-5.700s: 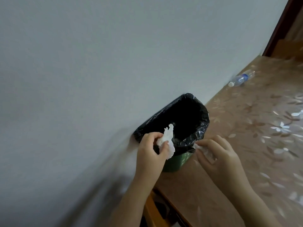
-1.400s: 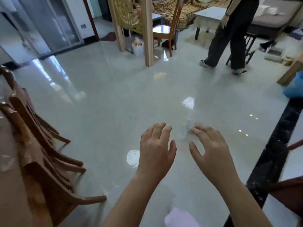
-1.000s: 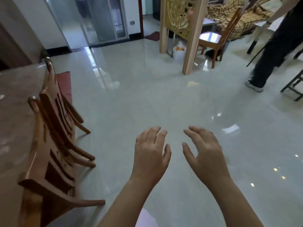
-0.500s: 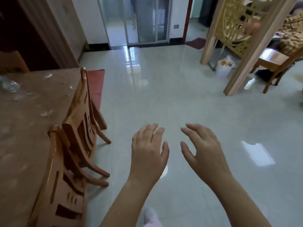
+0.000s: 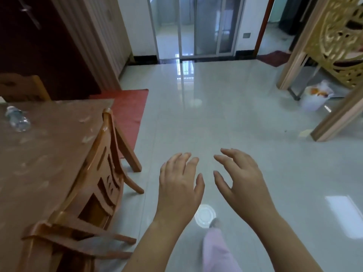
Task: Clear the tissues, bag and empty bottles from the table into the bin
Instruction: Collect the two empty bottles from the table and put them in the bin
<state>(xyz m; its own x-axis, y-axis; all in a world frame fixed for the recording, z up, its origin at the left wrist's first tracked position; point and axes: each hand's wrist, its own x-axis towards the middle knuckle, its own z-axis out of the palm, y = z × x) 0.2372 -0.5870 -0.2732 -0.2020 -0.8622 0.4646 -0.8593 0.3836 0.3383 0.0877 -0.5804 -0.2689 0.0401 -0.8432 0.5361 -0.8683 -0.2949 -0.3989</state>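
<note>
My left hand (image 5: 179, 188) and my right hand (image 5: 240, 182) hover palm-down over the shiny floor, fingers spread, both empty. The brown patterned table (image 5: 39, 154) fills the left side. A clear plastic bottle (image 5: 17, 118) lies on its far left part, well away from both hands. The black-lined bin, the tissues and the bag are out of view.
A wooden chair (image 5: 96, 185) stands tucked against the table's edge, just left of my left hand. A red mat (image 5: 129, 107) lies beyond it. A white round lid (image 5: 205, 214) is on the floor below my hands. A wooden partition (image 5: 334, 61) and a white bucket (image 5: 316, 98) stand at right.
My view has swung left from the open room back toward the table; the bottle and table have come further into sight. Both hands stay open and empty; earlier they held tissues at the bin.
</note>
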